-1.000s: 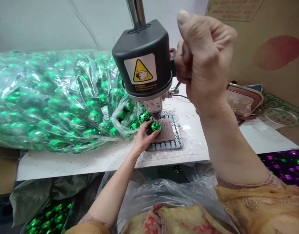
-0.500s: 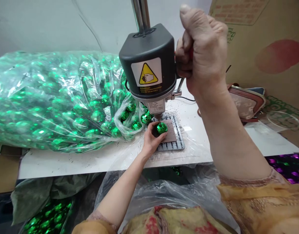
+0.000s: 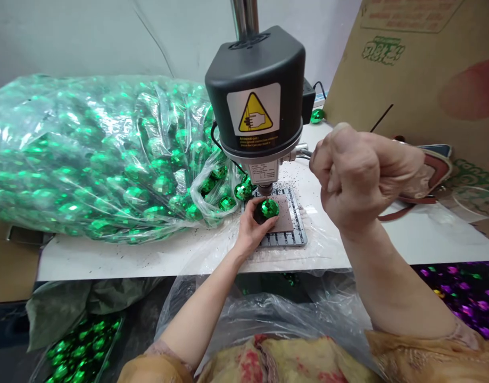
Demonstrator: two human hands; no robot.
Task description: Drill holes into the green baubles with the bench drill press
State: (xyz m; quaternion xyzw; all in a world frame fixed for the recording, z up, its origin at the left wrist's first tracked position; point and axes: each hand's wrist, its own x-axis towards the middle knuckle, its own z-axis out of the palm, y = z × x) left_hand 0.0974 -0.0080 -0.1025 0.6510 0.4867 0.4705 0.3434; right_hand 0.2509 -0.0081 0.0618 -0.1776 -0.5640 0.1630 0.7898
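Note:
My left hand [image 3: 253,226] pinches a shiny green faceted ball [image 3: 270,209] between thumb and fingers. The ball sits over a flat pinkish pad [image 3: 284,219] on the slotted metal base [image 3: 299,239] of a bench drill press, right below its chuck [image 3: 265,188]. Above stands the dark grey drill head [image 3: 255,80] with a yellow warning sticker. To the right of it, my right hand [image 3: 354,175] is closed round the end of the drill press's feed lever [image 3: 304,151]; the grip itself is hidden inside the fist.
A big clear plastic bag [image 3: 96,159] of green balls fills the table's left side. Behind the right hand lie a purse [image 3: 436,173] and a cardboard box [image 3: 412,80]. Below the table edge are green balls [image 3: 82,351] at left and purple ones [image 3: 467,298] at right. Dark shavings speckle the tabletop.
My right hand has come down with the lever, from beside the top of the drill head to a lower spot. My left hand still holds the ball under the chuck. The view has shifted slightly.

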